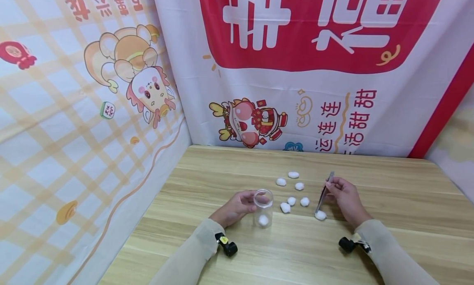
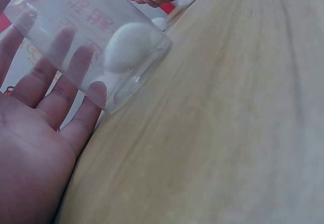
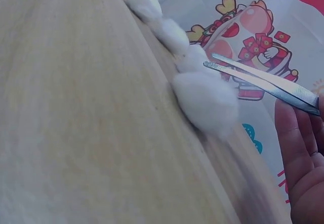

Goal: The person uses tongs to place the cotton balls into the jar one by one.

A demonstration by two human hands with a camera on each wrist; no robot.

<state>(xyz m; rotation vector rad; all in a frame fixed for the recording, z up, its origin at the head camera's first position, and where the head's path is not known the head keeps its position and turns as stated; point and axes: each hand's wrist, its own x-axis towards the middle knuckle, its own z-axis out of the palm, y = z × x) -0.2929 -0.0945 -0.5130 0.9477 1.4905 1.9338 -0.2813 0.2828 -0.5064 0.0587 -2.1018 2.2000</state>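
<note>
My left hand (image 1: pixel 238 208) grips a clear plastic jar (image 1: pixel 258 213) that stands open-topped on the table, its fingers (image 2: pixel 76 110) spread along the far side of the wall. One white cotton ball (image 2: pixel 129 47) lies at the bottom of the jar. In my right hand (image 1: pixel 345 196) a pair of metal tweezers (image 1: pixel 324 192) is pinched, pointing down. The tweezers' tips are parted in the right wrist view, right by a cotton ball (image 3: pixel 206 105) on the table. Part of the right palm is cut off at that view's edge.
Several more cotton balls lie between the hands and farther back, among them one ball (image 1: pixel 285 207) near the jar and another ball (image 1: pixel 293 175) at the back. The wood-grain table (image 1: pixel 296 252) meets a printed cloth (image 1: pixel 326 71) behind and another cloth (image 1: pixel 74 145) on the left.
</note>
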